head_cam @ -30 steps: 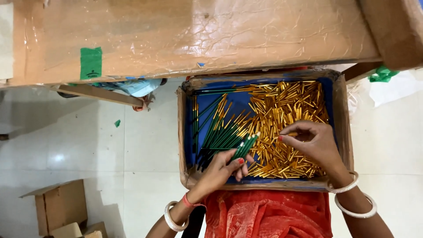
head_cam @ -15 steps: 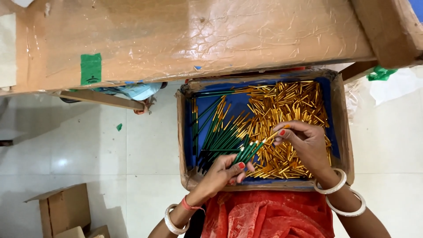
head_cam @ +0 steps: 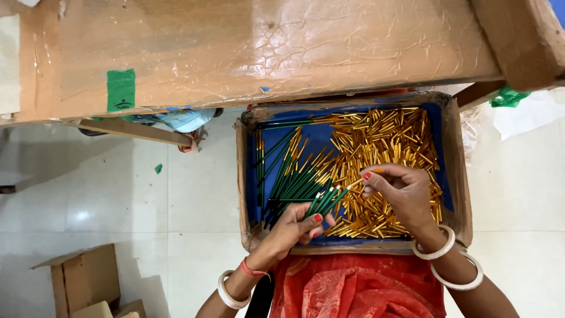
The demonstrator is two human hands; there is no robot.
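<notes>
A cardboard box [head_cam: 462, 171] with a blue lining rests on my lap. Several loose gold metal tubes [head_cam: 382, 141] fill its right side, and green sticks with gold ends [head_cam: 288, 171] lie on its left. My left hand [head_cam: 297, 227] grips a small bundle of green sticks [head_cam: 326, 200] with pale tips pointing up right. My right hand [head_cam: 400, 191] pinches one gold tube [head_cam: 376, 172] between thumb and fingers, close to the tip of a stick in the bundle. White bangles ring both wrists.
A plastic-wrapped brown board [head_cam: 253, 47] with a green tape patch [head_cam: 120, 88] spans the top. White tiled floor [head_cam: 106, 194] lies to the left, with a small open cardboard box [head_cam: 85, 280] at bottom left. Red cloth [head_cam: 353, 288] covers my lap.
My right hand lifted a gold tube off the pile and brought it left to the bundle's tips. My left hand raised the green sticks slightly toward it.
</notes>
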